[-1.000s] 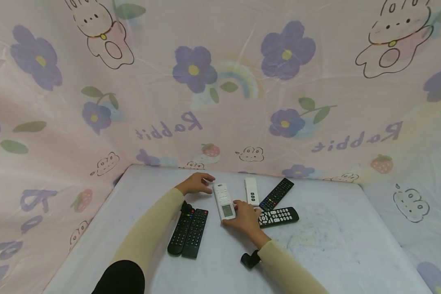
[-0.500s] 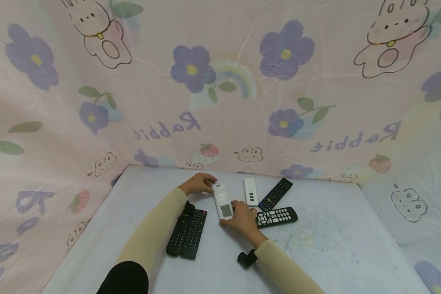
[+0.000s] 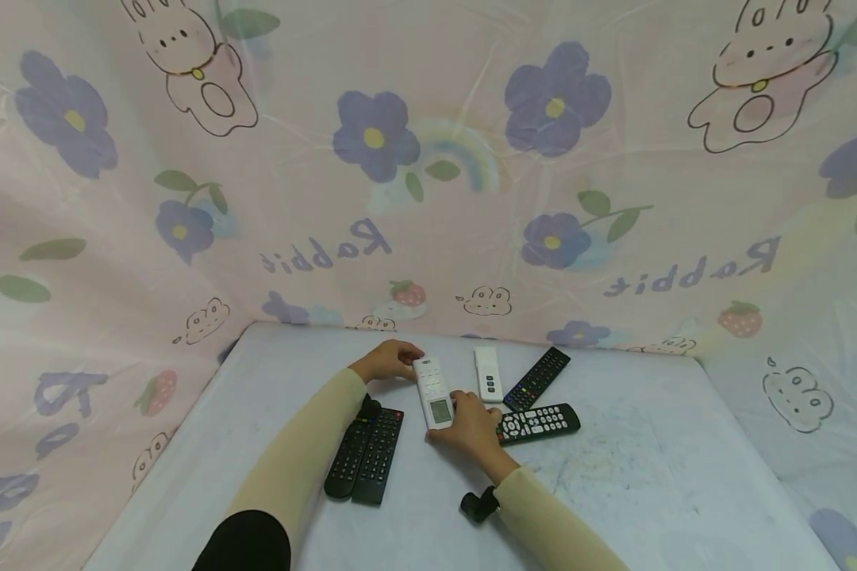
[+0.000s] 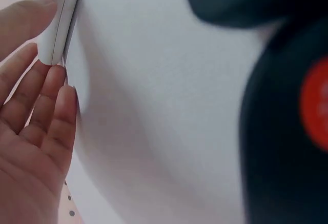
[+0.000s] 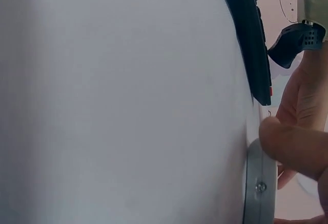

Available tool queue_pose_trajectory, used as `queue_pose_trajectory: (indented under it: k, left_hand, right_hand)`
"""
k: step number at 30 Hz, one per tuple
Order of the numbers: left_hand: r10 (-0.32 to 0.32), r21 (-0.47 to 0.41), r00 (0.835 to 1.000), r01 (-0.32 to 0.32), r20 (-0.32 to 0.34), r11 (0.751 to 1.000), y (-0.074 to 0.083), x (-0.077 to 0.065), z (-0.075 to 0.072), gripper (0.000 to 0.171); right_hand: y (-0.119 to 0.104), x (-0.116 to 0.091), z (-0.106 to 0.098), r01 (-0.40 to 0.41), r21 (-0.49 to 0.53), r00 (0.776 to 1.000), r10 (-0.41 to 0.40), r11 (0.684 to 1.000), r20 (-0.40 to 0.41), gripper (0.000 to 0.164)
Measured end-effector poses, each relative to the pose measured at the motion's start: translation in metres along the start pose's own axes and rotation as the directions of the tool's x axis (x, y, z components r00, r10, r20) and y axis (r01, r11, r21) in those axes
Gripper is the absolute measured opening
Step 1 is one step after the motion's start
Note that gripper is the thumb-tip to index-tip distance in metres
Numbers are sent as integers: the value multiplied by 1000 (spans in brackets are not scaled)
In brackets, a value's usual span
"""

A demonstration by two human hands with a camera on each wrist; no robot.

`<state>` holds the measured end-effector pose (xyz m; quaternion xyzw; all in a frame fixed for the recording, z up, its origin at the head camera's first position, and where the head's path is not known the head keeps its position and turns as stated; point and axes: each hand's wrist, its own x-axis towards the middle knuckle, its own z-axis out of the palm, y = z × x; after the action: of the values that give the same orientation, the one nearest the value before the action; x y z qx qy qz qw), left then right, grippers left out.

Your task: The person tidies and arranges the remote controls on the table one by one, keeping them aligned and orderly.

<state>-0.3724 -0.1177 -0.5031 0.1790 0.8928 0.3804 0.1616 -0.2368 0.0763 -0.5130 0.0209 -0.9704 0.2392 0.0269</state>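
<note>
A white remote control (image 3: 432,390) with a small grey display lies in the middle of the table, its display end towards me. My left hand (image 3: 388,362) is at its far end; in the left wrist view the thumb (image 4: 32,21) presses its side and the fingers bend in round the end. My right hand (image 3: 474,428) holds the near end, thumb at the bottom corner and forefinger along the right edge. The right wrist view has the thumb (image 5: 292,144) against the remote's end. Most of the right palm is hidden there.
Two black remotes (image 3: 378,457) lie side by side left of centre. To the right are a smaller white remote (image 3: 488,374), a slanted black remote (image 3: 538,379) and a black one with white buttons (image 3: 540,423). A printed curtain (image 3: 443,238) stands behind the table.
My left hand has come right, from just short of the white remote onto its far end. My right hand keeps its hold at the near end. The other remotes lie as before.
</note>
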Motion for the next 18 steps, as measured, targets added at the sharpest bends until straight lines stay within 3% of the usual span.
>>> queue_pose_trajectory:
  k: [9, 18]
  left_hand:
    - [-50, 24, 999, 50, 0, 998, 7, -5, 4, 49]
    - [-53, 62, 999, 53, -5, 997, 15, -7, 4, 48]
  right_hand:
    - [-3, -1, 2, -4, 4, 1000, 4, 1000, -5, 81]
    - [-3, 0, -1, 3, 59, 1000, -3, 998, -2, 81]
